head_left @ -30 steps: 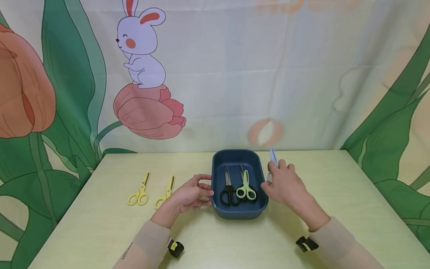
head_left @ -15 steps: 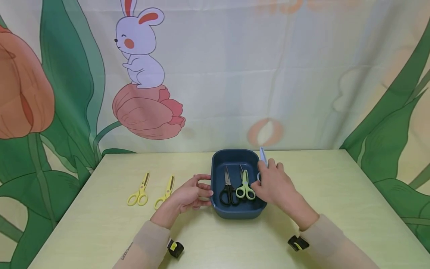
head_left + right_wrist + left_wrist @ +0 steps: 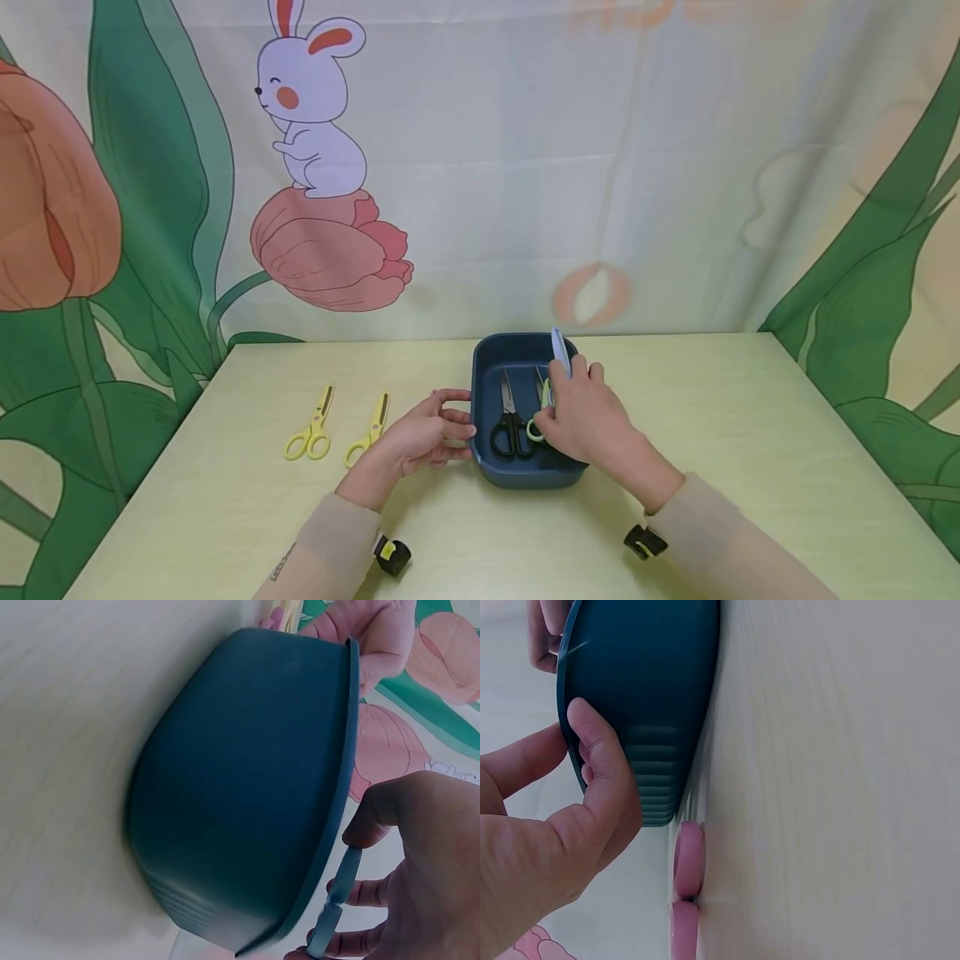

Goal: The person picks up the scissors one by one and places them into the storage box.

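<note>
My right hand grips light blue scissors by the handle, above the right side of a dark blue box. In the right wrist view, the scissors' handle rings show edge-on between thumb and fingers, just past the box rim. My left hand touches the box's left side with its fingers at the rim and outer wall. Inside the box lie black-handled scissors and green scissors, the latter partly hidden by my right hand. Another blade beside the green pair is mostly covered.
Yellow scissors lie on the table at left. A second yellow pair lies nearer the box, partly behind my left hand. A printed curtain hangs along the table's back edge.
My right hand has carried the light blue scissors leftward, from beside the box to over its right part. The left hand and box have stayed put.
</note>
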A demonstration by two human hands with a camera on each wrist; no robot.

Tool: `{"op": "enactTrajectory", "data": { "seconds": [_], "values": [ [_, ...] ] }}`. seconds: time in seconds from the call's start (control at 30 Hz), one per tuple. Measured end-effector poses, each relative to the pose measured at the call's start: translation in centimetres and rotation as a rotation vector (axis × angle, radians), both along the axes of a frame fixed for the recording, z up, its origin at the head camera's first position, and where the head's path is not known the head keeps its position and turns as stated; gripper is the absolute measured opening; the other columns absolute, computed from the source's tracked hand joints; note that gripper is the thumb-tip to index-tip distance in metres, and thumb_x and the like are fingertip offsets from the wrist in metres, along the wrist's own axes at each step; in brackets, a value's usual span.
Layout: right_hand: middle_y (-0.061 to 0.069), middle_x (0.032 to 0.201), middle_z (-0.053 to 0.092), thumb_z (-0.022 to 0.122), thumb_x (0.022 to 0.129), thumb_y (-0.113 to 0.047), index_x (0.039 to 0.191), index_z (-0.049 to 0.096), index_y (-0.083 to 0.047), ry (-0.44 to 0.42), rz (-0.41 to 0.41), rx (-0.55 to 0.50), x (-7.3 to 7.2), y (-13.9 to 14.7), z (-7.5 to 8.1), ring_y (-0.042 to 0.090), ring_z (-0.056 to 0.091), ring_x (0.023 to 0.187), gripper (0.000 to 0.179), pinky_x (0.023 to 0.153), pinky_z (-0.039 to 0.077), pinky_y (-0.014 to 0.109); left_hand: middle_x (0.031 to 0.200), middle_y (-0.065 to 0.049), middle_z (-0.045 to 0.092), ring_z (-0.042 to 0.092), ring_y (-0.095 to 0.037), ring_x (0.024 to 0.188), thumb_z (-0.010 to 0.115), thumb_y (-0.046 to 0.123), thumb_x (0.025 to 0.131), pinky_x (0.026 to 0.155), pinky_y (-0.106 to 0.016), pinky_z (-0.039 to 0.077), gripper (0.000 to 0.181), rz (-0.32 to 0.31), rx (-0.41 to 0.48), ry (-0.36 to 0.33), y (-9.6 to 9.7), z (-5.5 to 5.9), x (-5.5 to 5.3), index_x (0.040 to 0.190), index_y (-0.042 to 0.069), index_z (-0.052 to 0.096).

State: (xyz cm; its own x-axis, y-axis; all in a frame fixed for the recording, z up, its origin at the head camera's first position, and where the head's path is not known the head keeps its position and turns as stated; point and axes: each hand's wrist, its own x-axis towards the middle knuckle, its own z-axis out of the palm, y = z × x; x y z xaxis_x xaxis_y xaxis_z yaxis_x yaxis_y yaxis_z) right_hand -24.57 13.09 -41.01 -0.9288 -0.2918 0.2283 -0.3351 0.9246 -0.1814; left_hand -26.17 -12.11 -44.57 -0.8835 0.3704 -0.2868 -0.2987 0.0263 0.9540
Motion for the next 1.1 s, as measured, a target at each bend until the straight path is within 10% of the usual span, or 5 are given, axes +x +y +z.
{"op": "enactTrajectory", "data": {
  "seconds": [1.1],
  "values": [
    [0.033,0.131,0.051,0.063,0.097,-0.031,0.143,0.050,0.001,-0.275,-0.006,0.160,-0.6,-3.1,-2.0,0.045,0.056,0.111,0.058,0.086,0.053,0.053,0.109,-0.013,0.049,0.062,-0.025,0.081,0.060,-0.006,0.098,0.070,-0.031,0.054,0.061,0.004,0.000,-0.009,0.0,0.1,0.1,0.153,0.006,0.035]
  ]
}}
